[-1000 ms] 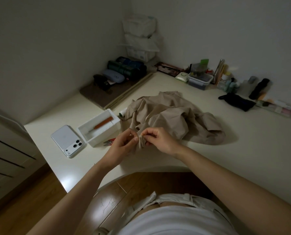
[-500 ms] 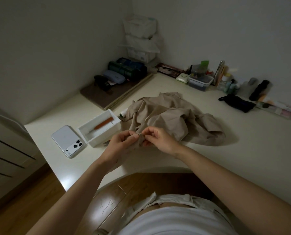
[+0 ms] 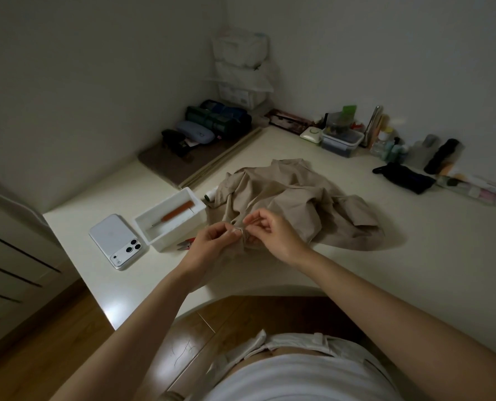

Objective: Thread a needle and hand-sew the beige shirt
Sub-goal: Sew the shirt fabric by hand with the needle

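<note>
Two plain pale walls [image 3: 96, 82] meet in a corner behind a white desk [image 3: 414, 270], which runs along both and has a curved cut-out at its near edge. The floor [image 3: 52, 357] below is glossy brown wood planks that catch a soft reflection. A pale drawer unit [image 3: 9, 270] with dark horizontal gaps stands at the desk's left end. The light is dim, with soft shadows.

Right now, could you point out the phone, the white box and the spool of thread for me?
phone [image 3: 110, 237]: head view, middle of its white back.
white box [image 3: 183, 231]: head view, its near outer wall.
spool of thread [image 3: 211, 195]: head view, its white side.
</note>
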`<move>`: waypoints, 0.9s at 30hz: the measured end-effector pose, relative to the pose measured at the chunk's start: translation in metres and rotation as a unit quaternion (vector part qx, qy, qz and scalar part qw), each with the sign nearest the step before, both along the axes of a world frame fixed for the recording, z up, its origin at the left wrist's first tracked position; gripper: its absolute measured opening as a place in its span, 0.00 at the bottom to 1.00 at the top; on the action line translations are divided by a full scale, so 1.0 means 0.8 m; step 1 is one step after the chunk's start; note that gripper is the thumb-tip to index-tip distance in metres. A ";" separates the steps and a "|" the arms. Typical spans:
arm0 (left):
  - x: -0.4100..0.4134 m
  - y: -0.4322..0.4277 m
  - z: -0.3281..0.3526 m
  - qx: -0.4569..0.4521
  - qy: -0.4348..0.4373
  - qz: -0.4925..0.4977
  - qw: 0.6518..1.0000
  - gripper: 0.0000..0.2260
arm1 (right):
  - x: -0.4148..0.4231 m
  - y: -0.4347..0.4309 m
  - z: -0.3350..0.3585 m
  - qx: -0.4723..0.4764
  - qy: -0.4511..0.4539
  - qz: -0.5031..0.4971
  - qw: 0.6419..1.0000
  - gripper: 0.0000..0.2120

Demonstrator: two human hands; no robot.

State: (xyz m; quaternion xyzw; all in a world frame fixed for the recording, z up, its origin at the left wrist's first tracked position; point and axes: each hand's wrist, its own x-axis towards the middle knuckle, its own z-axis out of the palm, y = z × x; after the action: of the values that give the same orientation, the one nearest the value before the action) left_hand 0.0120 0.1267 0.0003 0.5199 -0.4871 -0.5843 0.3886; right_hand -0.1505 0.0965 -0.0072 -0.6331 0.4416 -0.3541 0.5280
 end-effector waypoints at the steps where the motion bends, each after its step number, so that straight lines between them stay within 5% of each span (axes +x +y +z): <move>1: 0.000 0.000 0.000 0.002 -0.003 0.005 1.000 0.09 | 0.000 0.000 -0.001 -0.024 0.024 0.003 0.999 0.05; 10: -0.001 -0.001 0.000 -0.016 -0.062 -0.005 0.998 0.08 | 0.007 0.002 -0.001 -0.118 0.096 0.009 0.988 0.03; 20: 0.008 -0.006 -0.023 -0.007 -0.112 0.074 0.991 0.06 | 0.008 0.010 0.024 0.001 -0.116 0.033 0.993 0.07; 27: 0.014 -0.015 -0.021 -0.025 -0.127 0.114 0.985 0.08 | -0.040 0.016 -0.036 0.060 0.174 -0.031 0.982 0.10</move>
State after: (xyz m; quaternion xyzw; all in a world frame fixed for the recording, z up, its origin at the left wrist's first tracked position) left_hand 0.0231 0.1147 -0.0165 0.6321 -0.4841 -0.4535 0.4006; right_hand -0.1824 0.1092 -0.0356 -0.6387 0.5663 -0.2274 0.4687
